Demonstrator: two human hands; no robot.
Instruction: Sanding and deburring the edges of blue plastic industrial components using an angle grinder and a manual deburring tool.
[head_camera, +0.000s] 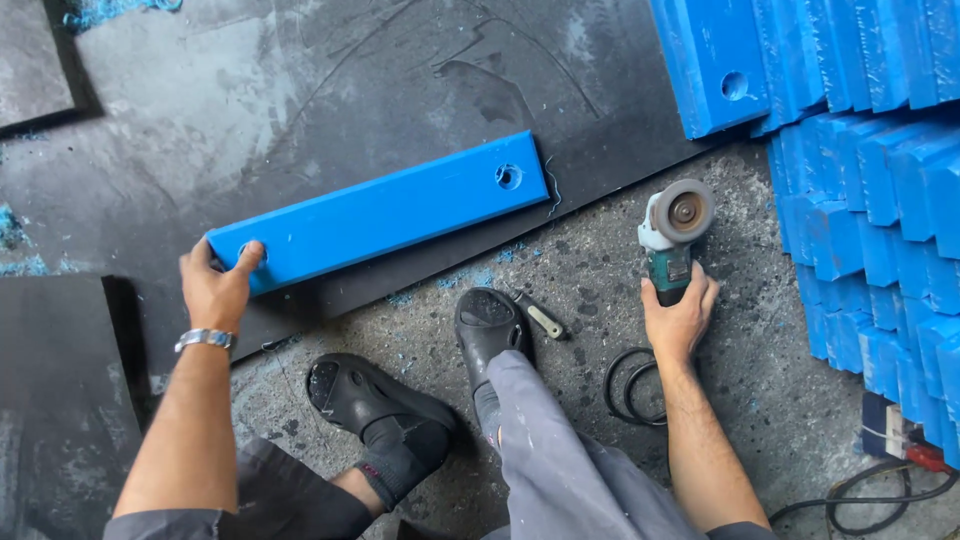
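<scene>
Viewpoint: seen from above, looking down at a person crouched on a gritty concrete floor (590, 260), both bare arms stretched forward.

Left hand (216, 290): curled around the near end of a long blue plastic bar (385, 212), thumb on top beside a round hole in that end, fingers wrapped over the end edge. A metal wristwatch (204, 339) sits just behind the hand.

Blue bar: lies flat on a dark rubber mat (300, 90), running from the left hand up and away to the right. A second round hole sits at its far end, well away from the hand.

Right hand (680, 318): closed around the green body of an angle grinder (673, 238), which rests on the concrete. The grinder's round disc head points away from the hand, just beyond the fingertips (disc face turned upward).

Cable: a black cord (628, 385) loops on the floor just left of the right wrist.

Small tool: a metal wrench (540, 318) lies on the concrete between the two hands, nearer the right.

Feet: two black shoes (375, 398) planted between the arms, grey trouser legs below them.

Stacks: many more blue plastic blocks (880, 180) piled to the right of the right hand, reaching across the top corner.

Debris: blue shavings (470, 278) scattered on the floor between the hands.
</scene>
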